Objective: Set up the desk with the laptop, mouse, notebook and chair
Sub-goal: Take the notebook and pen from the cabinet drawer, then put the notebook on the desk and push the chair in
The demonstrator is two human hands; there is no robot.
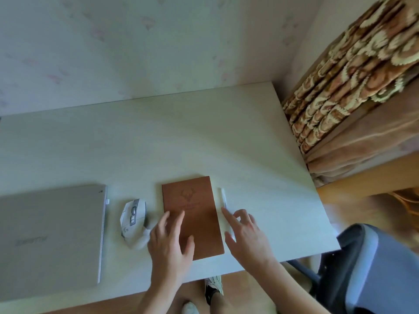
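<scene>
A brown notebook (192, 214) with a stag emblem lies flat on the pale desk (158, 141), near its front edge. My left hand (170, 243) rests on the notebook's left side, fingers spread. My right hand (244, 232) hovers at the notebook's right edge, fingers apart, over a white pen (223, 198) that lies beside the cover. A white mouse (133, 220) sits left of the notebook. A closed silver laptop (49, 236) lies at the far left. The grey-blue chair (376, 268) stands off the desk's right front corner.
The desk backs against a wallpapered wall (136, 46). Patterned curtains (353, 82) hang at the right beyond the desk's edge. My shoes (213, 288) show on the wooden floor under the front edge.
</scene>
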